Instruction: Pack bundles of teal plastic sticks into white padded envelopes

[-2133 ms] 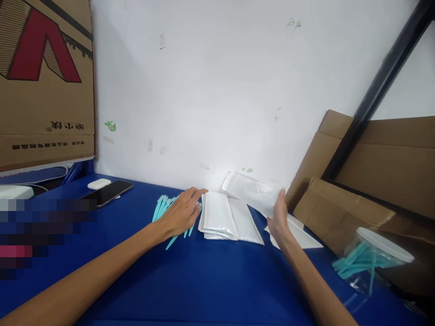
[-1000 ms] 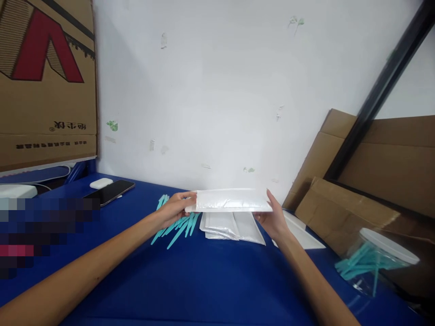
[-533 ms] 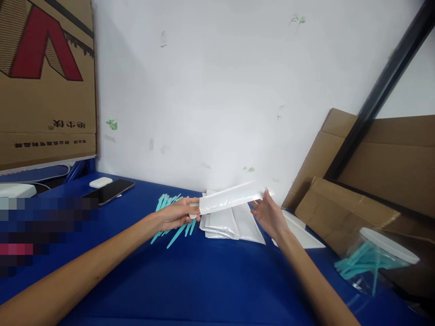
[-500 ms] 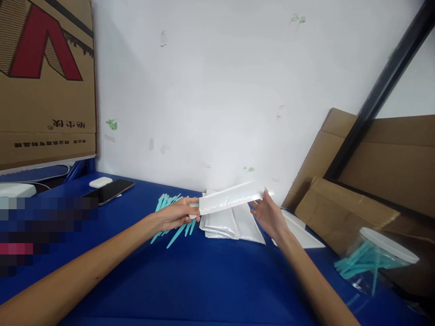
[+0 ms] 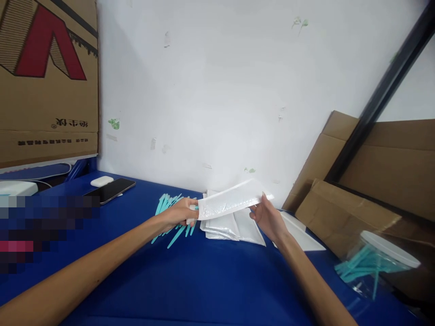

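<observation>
A long white plastic pouch [image 5: 231,203] is held above the blue table [image 5: 204,280] between both hands. My left hand [image 5: 178,213] pinches its left end, fingers closed. My right hand [image 5: 268,217] grips its right end from below. Under the pouch lies a stack of the same white pouches [image 5: 226,224]. Several teal sticks [image 5: 168,213] lie on the table just beneath and behind my left hand.
A clear jar with a white lid [image 5: 374,265] holds more teal sticks at the right. Flattened cardboard [image 5: 356,203] leans at the right wall, a big carton [image 5: 47,81] stands at the left. A phone [image 5: 110,190] and a white case [image 5: 101,181] lie at the back left.
The pouch went from my right hand alone to both hands. It was then tilted, right end higher, and now sits slightly lower with my right hand gripping its end.
</observation>
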`<act>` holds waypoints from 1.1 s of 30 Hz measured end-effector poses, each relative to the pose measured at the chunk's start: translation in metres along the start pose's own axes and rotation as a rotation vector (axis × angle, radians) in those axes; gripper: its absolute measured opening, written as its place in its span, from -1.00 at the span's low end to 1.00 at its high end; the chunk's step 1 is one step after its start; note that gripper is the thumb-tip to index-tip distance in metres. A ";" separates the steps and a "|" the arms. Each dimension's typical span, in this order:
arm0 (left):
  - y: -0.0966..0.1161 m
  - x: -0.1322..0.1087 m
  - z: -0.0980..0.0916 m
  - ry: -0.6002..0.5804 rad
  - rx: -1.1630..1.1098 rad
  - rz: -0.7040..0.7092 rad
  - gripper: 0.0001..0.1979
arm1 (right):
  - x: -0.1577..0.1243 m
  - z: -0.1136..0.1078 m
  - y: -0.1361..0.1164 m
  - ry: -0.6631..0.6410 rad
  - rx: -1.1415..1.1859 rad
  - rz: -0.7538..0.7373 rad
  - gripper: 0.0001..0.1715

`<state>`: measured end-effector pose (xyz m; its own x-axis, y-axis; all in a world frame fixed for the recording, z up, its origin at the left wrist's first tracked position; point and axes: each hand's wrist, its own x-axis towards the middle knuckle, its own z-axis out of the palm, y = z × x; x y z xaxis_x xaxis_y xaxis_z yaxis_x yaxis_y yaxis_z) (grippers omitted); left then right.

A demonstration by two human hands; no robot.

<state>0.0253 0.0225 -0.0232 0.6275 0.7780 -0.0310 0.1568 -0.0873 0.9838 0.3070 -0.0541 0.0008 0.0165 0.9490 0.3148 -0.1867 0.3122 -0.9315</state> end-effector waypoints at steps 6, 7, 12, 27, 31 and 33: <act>-0.001 -0.001 0.006 -0.017 0.002 0.003 -0.53 | -0.001 -0.001 0.002 -0.058 0.107 0.007 -0.74; -0.001 -0.001 0.006 -0.023 -0.005 0.001 -0.55 | -0.002 -0.001 0.003 -0.063 0.125 0.010 -0.74; 0.002 -0.003 0.006 -0.060 0.064 0.008 -0.62 | -0.003 -0.001 0.003 -0.059 0.129 0.011 -0.65; 0.011 -0.012 0.019 -0.208 0.193 0.090 -0.66 | -0.002 0.000 0.000 -0.005 0.175 0.050 -0.64; 0.010 -0.010 0.021 -0.190 0.145 0.064 -0.63 | -0.002 0.000 0.001 -0.015 0.211 0.049 -0.68; 0.011 -0.010 0.021 -0.203 0.124 0.064 -0.64 | -0.001 0.000 0.001 -0.030 0.236 0.060 -0.69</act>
<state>0.0366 0.0004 -0.0156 0.7774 0.6287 -0.0164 0.1963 -0.2178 0.9561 0.3070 -0.0549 -0.0008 -0.0300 0.9626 0.2691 -0.4106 0.2336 -0.8814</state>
